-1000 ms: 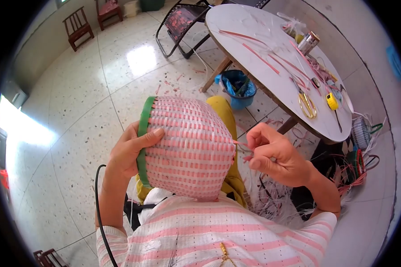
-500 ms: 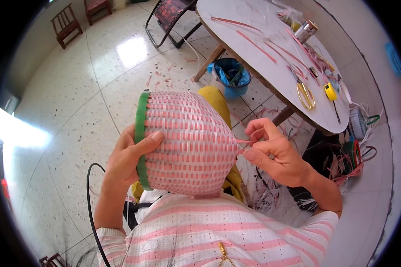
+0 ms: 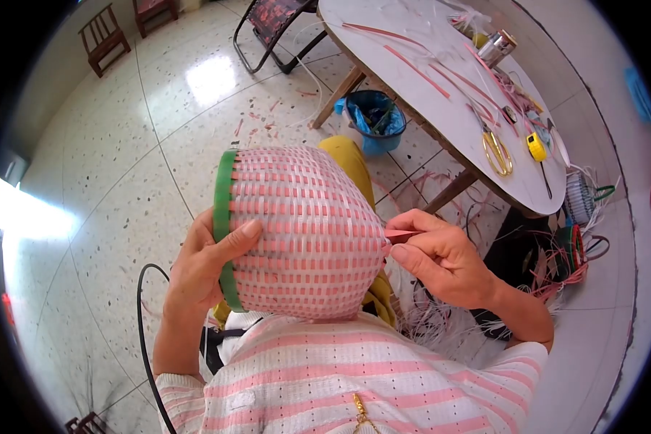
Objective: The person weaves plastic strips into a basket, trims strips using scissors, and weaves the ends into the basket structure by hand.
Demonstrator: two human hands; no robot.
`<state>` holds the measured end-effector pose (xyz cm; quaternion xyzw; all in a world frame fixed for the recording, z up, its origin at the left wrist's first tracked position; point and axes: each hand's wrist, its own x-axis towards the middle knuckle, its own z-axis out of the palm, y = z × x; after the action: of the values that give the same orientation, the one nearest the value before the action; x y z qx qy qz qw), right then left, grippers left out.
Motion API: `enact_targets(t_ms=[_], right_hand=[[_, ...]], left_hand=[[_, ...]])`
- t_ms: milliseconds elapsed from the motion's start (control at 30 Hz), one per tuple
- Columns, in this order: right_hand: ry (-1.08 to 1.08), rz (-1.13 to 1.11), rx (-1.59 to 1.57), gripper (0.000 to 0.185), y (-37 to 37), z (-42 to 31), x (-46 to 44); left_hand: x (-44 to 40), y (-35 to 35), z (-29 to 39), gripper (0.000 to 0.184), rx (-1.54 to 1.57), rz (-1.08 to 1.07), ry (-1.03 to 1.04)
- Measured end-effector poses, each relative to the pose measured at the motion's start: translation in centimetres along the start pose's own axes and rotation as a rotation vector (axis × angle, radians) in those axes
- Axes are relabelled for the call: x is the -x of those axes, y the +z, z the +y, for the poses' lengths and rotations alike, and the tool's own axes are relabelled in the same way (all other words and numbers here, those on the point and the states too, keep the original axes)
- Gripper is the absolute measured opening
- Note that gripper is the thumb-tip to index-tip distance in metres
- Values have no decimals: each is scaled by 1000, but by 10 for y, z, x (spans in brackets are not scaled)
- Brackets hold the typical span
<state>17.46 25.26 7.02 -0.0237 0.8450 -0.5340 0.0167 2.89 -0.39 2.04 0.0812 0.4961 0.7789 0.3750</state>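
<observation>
Nearest is the person's shirt (image 3: 325, 369) with pink and white stripes, and a gold pendant (image 3: 359, 405) lies on it. A black cable (image 3: 144, 325) runs at the near left.

The woven basket (image 3: 307, 224), pink and white, is just in front of the shirt, above the yellow trousers (image 3: 349, 165). It lies on its side: the green band (image 3: 225, 210) of its rim is toward the left, and its other end is toward the right. The left hand (image 3: 211, 264) grasps the basket at this band, with the thumb on the outside of the weave; its other fingers are mostly hidden. The right hand (image 3: 445, 260) is at the right end of the basket, with bent fingers, and it pinches a pink strip (image 3: 400, 234) which comes out from there.

To the right, on the floor, is a tangle of thin strips (image 3: 434, 318). Farther, beside the table (image 3: 390, 54), stands a bucket (image 3: 376, 124) with a blue bag inside. On the table are gold-handled scissors (image 3: 497, 153), a yellow tape measure (image 3: 536, 147), loose red strips (image 3: 417, 71) and a metal can (image 3: 497, 49). At the far left are a folding chair (image 3: 276, 25) and two wooden chairs (image 3: 105, 43).
</observation>
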Motion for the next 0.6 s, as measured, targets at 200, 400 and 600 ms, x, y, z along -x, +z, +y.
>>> enact_targets(t_ms=[200, 400, 600], right_hand=[[30, 7, 14, 22, 3, -3, 0], [122, -7, 65, 24, 5, 6, -2], [49, 32, 221, 16, 3, 0, 3]], left_hand=[[0, -2, -4, 34, 5, -5, -6], [2, 1, -14, 35, -17, -11, -2], [8, 4, -14, 36, -28, 20, 9]])
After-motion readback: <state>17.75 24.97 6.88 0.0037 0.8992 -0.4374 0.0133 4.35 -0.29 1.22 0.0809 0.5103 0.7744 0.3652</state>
